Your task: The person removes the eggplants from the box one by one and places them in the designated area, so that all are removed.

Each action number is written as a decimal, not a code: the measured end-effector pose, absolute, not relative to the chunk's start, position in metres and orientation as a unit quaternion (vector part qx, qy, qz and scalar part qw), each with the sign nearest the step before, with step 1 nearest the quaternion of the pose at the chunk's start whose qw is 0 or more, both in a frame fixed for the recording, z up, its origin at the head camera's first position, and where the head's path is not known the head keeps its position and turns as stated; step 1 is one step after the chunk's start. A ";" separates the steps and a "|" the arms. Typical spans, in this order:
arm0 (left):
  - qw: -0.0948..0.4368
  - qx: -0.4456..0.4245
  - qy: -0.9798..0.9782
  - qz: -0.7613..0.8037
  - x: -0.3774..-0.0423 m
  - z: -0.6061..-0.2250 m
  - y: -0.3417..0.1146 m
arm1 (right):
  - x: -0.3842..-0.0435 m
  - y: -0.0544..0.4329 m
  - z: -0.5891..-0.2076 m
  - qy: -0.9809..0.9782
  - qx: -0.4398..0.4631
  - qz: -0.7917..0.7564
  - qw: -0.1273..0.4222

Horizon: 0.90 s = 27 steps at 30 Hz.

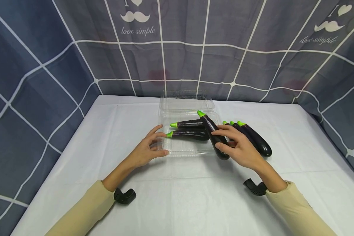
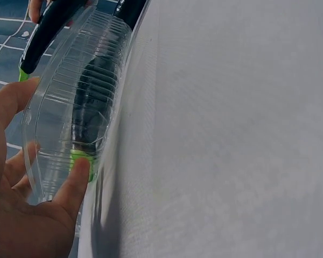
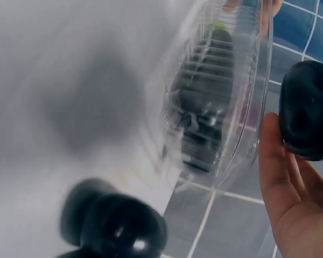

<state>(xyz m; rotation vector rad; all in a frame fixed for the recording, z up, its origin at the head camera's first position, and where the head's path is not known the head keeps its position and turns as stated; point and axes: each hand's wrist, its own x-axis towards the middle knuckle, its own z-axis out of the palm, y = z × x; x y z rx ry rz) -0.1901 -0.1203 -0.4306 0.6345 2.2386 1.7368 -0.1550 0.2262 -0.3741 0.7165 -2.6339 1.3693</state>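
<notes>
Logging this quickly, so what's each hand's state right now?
Left hand: open, at the left side of the plastic box.
Right hand: closed, holding an eggplant.

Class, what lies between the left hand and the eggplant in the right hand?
Two eggplants in the clear box, as the head view shows.

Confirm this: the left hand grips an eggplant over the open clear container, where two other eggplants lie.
Wrong hand: the head view shows the right hand gripping the eggplant. The rest stands: it is over the open clear container, where two other eggplants lie.
</notes>
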 end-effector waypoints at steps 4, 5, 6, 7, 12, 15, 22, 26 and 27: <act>0.120 0.219 0.765 0.593 -0.190 -0.430 -0.121 | -0.152 0.234 -0.374 -0.862 0.221 0.454 0.050; 0.120 0.219 0.766 0.593 -0.190 -0.430 -0.121 | -0.151 0.236 -0.373 -0.862 0.218 0.454 0.052; 0.120 0.219 0.766 0.592 -0.189 -0.430 -0.121 | -0.150 0.239 -0.373 -0.864 0.216 0.452 0.055; 0.120 0.218 0.766 0.593 -0.189 -0.430 -0.121 | -0.149 0.241 -0.373 -0.865 0.213 0.450 0.057; 0.122 0.218 0.764 0.594 -0.189 -0.430 -0.121 | -0.145 0.255 -0.373 -0.871 0.209 0.441 0.064; 0.121 0.217 0.766 0.592 -0.189 -0.430 -0.121 | -0.142 0.262 -0.373 -0.872 0.208 0.439 0.063; 0.122 0.220 0.765 0.593 -0.190 -0.429 -0.120 | -0.135 0.274 -0.376 -0.887 0.174 0.424 0.058; 0.123 0.219 0.765 0.593 -0.189 -0.430 -0.120 | -0.131 0.278 -0.377 -0.895 0.167 0.410 0.063; 0.123 0.219 0.765 0.593 -0.189 -0.430 -0.120 | -0.131 0.280 -0.377 -0.895 0.168 0.408 0.066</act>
